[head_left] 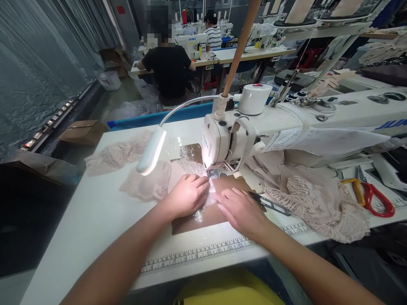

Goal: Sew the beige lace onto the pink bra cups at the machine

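Pale lace fabric lies on the bed of a white sewing machine, its edge running under the presser foot. My left hand presses on this lace just left of the needle area, fingers bent and held together. To the right, my right hand has thumb and index fingertip close together at the fabric's near right edge; the fingertips are partly hidden. Black-handled snips or tweezers lie just beyond the right hand, and I cannot tell whether it touches them. Sheer fabric bunches left of my left hand.
A lit lamp on a bent neck hangs over the left side. Lace pieces lie at the back left, and more lace is heaped right. Red-and-yellow-handled scissors sit beside that heap. A ruler strip lines the front edge. A co-worker sits ahead.
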A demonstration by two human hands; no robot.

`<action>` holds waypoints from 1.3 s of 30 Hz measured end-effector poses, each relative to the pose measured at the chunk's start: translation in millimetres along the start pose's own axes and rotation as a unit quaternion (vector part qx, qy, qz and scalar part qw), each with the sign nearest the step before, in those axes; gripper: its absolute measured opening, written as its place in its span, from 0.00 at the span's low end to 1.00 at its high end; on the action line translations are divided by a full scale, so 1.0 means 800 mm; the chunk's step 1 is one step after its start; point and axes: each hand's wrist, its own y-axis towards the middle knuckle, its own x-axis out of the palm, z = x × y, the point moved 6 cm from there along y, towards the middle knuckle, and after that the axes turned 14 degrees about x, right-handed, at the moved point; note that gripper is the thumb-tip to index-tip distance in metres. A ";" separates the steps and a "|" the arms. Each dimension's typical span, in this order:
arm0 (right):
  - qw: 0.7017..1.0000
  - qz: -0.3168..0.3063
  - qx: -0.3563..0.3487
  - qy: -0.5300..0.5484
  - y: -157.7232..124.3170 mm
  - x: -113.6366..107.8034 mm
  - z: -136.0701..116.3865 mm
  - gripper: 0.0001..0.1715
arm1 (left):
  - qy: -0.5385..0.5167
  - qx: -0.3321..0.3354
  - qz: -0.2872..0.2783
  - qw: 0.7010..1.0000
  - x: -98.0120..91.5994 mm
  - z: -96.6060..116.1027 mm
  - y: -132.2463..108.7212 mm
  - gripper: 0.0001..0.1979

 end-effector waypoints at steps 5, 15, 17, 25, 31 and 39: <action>1.000 -0.008 -0.015 0.007 0.004 -0.004 -0.002 0.13 | -0.008 -0.010 0.003 1.000 -0.001 -0.003 -0.001 0.20; 1.000 0.001 -0.014 -0.023 0.026 -0.002 0.000 0.15 | 0.025 -0.025 -0.003 0.999 0.005 -0.016 0.000 0.22; 0.999 0.000 -0.013 -0.032 0.034 -0.002 0.000 0.16 | 0.030 -0.033 0.000 0.999 0.005 -0.020 -0.001 0.22; 1.000 0.013 0.023 -0.008 0.050 0.006 0.008 0.21 | 0.035 -0.081 0.031 0.996 0.005 -0.035 -0.008 0.20; 0.998 0.019 0.010 0.058 0.045 -0.001 0.015 0.22 | 0.012 -0.101 0.063 0.993 0.004 -0.043 -0.018 0.21; 0.998 0.041 0.054 0.005 -0.015 -0.038 0.070 0.22 | -0.008 -0.129 0.093 0.987 -0.001 -0.046 -0.027 0.26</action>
